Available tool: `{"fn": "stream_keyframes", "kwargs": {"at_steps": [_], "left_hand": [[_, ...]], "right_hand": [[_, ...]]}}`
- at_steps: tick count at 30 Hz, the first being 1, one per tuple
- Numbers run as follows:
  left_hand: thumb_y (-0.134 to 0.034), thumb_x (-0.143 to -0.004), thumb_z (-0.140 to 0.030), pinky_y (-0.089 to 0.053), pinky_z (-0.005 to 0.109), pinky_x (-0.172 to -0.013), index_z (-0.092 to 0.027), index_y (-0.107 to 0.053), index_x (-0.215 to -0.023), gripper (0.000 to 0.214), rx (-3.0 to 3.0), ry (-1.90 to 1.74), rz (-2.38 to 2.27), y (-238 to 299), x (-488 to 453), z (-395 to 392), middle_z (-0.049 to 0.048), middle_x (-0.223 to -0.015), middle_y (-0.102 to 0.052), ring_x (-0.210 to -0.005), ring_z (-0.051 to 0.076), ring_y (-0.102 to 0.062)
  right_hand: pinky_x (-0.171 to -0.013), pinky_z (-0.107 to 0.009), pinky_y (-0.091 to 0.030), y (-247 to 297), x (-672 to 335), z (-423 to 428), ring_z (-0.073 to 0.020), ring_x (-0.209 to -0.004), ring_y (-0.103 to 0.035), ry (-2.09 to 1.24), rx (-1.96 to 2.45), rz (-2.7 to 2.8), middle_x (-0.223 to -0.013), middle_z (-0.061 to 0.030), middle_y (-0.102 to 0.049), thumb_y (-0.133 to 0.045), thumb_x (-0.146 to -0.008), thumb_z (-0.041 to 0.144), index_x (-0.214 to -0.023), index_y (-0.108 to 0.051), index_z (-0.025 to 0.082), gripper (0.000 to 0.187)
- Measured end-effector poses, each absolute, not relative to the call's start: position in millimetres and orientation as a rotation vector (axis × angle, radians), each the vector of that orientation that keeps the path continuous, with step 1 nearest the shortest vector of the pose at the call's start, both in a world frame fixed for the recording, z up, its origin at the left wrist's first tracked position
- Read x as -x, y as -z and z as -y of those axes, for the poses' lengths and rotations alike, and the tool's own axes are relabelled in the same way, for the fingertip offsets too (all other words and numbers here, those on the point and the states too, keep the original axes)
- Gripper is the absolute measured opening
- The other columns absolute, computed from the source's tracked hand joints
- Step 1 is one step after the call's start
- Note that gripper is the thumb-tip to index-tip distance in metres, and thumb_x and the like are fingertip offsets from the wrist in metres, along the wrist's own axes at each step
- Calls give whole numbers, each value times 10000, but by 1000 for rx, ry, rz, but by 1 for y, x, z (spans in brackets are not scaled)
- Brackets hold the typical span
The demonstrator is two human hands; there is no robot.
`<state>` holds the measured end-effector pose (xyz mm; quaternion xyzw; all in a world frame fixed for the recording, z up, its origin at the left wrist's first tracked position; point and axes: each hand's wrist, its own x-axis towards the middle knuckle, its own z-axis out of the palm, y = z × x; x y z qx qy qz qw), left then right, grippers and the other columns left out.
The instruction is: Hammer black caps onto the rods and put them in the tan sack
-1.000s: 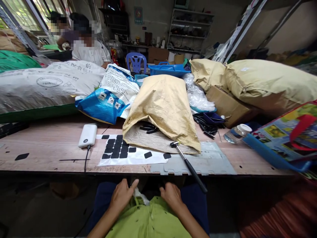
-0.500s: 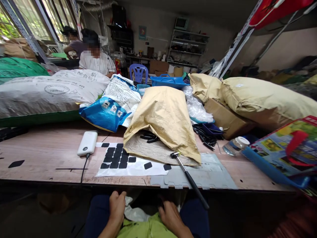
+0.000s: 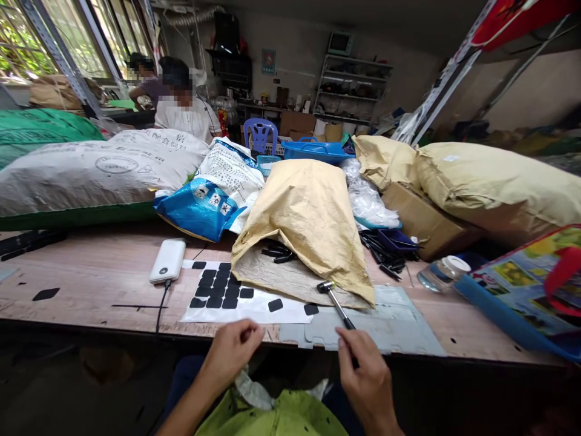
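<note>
My left hand (image 3: 233, 351) is closed with its fingers curled, just off the table's front edge; what it holds, if anything, is hidden. My right hand (image 3: 367, 369) has curled fingers too, and it covers the lower handle of a small hammer (image 3: 338, 307). Whether it grips that handle I cannot tell. The hammer's head rests on the mouth of a yellowish woven sack (image 3: 308, 206). Inside the sack's mouth lie several black pieces (image 3: 278, 251). A white sheet (image 3: 267, 316) with black rounded-square stickers (image 3: 215, 289) lies beyond my left hand.
A white power bank (image 3: 167, 260) with a black cable lies left on the table (image 3: 100, 284). Black parts (image 3: 385, 257), a lidded jar (image 3: 443, 272) and a blue bin (image 3: 508, 315) stand right. Full sacks (image 3: 91, 175) line the back. Two people (image 3: 181, 115) sit beyond.
Both hands have risen from my lap to the table's front edge. My right hand has come over the hammer's handle. The view has shifted slightly; the hammer lies as before.
</note>
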<state>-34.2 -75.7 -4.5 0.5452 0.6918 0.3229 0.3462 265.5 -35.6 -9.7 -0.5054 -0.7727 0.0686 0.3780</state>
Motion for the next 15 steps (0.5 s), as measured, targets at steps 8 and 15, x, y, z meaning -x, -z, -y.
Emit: {"fn": "stream_keyframes", "kwargs": {"at_steps": [8, 15], "left_hand": [[-634, -909, -260, -418, 359, -916, -168, -708, -1063, 194, -1859, -992, -2141, -4, 15, -95, 115, -1048, -653, -1044, 269, -546], [-680, -888, -215, -400, 388, -928, -189, -686, -979, 94, -1903, -714, -2164, 10, 14, -111, 110, -1051, -646, -1090, 294, -513]], "right_hand": [[-803, -406, -470, 41, -289, -6, -274, -882, -552, 152, 1682, 2015, -1002, -121, -637, -508, -946, 331, -1127, -693, 190, 295], [-788, -401, -471, 42, -289, -5, -267, -870, -548, 130, 1657, 2009, -963, -108, -626, -458, -1005, 376, -1069, -691, 198, 300]]}}
